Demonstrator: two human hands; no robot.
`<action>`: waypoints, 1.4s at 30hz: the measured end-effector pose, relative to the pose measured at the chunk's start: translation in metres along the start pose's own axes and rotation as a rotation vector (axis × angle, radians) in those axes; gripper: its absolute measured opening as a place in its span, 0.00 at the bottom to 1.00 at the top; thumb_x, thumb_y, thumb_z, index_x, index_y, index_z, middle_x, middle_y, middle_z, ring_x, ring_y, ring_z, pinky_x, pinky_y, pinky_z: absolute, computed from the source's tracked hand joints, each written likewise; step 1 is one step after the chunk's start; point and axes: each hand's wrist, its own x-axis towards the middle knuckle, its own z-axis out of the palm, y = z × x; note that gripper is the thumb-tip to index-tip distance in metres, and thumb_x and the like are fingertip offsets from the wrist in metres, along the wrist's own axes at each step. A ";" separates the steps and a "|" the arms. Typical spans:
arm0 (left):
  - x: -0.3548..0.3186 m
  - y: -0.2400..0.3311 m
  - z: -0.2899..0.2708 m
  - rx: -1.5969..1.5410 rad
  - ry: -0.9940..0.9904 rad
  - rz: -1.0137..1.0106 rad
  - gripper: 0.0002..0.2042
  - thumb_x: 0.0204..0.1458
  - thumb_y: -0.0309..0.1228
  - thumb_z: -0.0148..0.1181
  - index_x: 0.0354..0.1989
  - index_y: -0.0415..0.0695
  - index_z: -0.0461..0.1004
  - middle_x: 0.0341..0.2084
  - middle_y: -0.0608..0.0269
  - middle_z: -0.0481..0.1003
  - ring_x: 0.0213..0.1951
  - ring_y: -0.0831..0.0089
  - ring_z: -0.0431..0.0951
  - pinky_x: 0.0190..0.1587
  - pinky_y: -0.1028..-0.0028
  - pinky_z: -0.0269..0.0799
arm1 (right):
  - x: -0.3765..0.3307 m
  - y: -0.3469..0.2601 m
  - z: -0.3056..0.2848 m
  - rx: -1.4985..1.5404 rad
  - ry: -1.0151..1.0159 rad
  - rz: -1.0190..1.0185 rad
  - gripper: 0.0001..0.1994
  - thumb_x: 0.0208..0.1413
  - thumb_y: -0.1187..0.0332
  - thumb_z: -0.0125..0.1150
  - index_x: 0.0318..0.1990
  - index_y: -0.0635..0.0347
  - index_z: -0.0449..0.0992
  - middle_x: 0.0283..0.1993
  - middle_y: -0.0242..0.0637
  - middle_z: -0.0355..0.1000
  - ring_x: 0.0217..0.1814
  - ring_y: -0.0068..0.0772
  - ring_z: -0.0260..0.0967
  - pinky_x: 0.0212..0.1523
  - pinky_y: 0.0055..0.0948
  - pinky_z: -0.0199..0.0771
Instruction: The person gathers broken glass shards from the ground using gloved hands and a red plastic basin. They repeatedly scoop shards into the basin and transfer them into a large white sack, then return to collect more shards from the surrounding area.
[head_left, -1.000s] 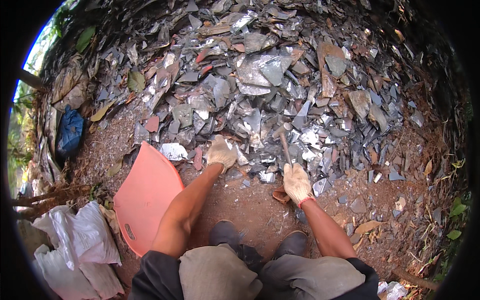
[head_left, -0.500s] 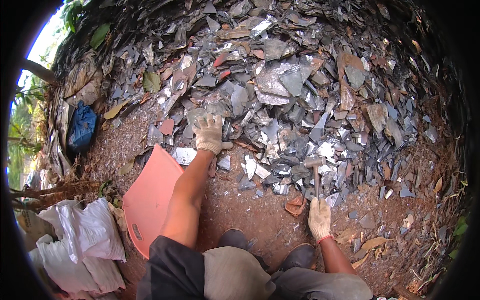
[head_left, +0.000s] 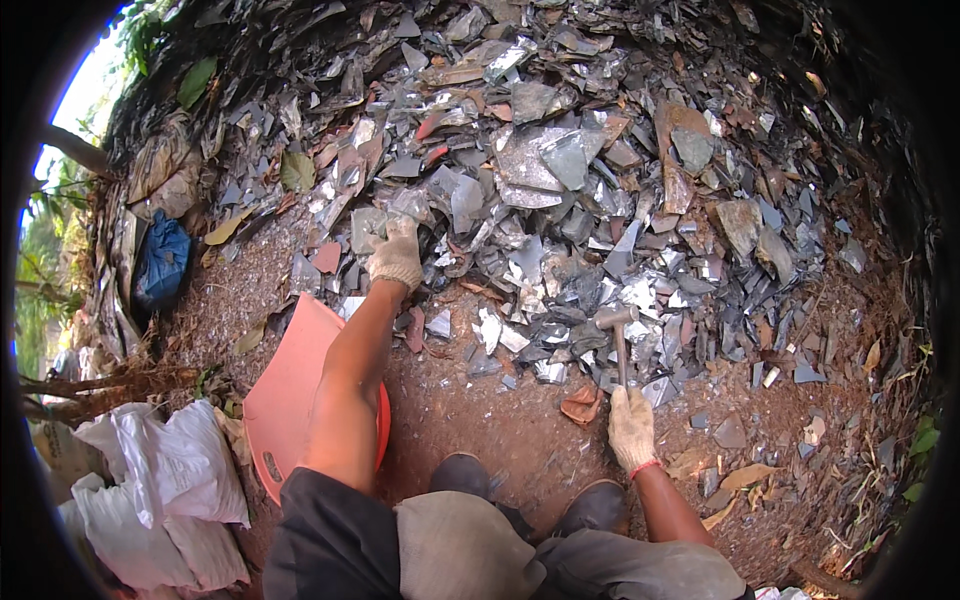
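My left hand (head_left: 396, 254), in a cream knitted glove, reaches into a pile of flat, shiny broken shards (head_left: 530, 250). Its fingers are curled at a translucent grey shard (head_left: 366, 228); whether they grip it is hard to see, and the thumb is hidden. In the same kind of glove, my right hand (head_left: 632, 430) is closed around the handle of a small hammer (head_left: 621, 350). The hammer's metal head lies over the near edge of the pile, pointing away from me. A pink plastic pan (head_left: 285, 385) with a slotted handle sits beneath my left forearm.
White sacks (head_left: 180, 470) lie at the lower left. A crumpled blue bag (head_left: 163, 258) rests beside the pile at the left, near branches (head_left: 110, 380). Dry leaves (head_left: 582, 404) and loose chips dot the brown soil. My dark shoes (head_left: 460, 474) stand close to the pile.
My left hand has shifted slightly up and left over the shards, its spread fingers now curled. The right hand keeps holding the hammer. The whole view has moved a little.
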 end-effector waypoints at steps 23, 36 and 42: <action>-0.055 0.156 -0.156 -0.590 -0.124 0.517 0.26 0.52 0.29 0.64 0.59 0.37 0.66 0.41 0.37 0.79 0.41 0.48 0.82 0.44 0.58 0.84 | 0.013 0.020 -0.029 0.518 0.195 0.221 0.19 0.73 0.51 0.53 0.34 0.56 0.69 0.21 0.26 0.60 0.20 0.19 0.57 0.20 0.30 0.58; -0.068 0.090 -0.057 -0.109 -0.166 0.558 0.42 0.53 0.53 0.62 0.73 0.46 0.58 0.75 0.47 0.55 0.77 0.44 0.50 0.71 0.41 0.57 | 0.026 -0.054 -0.032 0.024 0.415 -0.439 0.23 0.68 0.69 0.53 0.69 0.53 0.64 0.48 0.60 0.78 0.45 0.66 0.78 0.43 0.53 0.77; -0.052 0.010 -0.047 -0.190 -0.200 0.025 0.46 0.44 0.56 0.65 0.71 0.43 0.62 0.68 0.44 0.62 0.70 0.44 0.61 0.67 0.44 0.64 | 0.059 -0.066 0.001 -0.278 -0.038 -0.143 0.22 0.71 0.60 0.48 0.69 0.54 0.67 0.51 0.59 0.78 0.49 0.67 0.77 0.52 0.58 0.75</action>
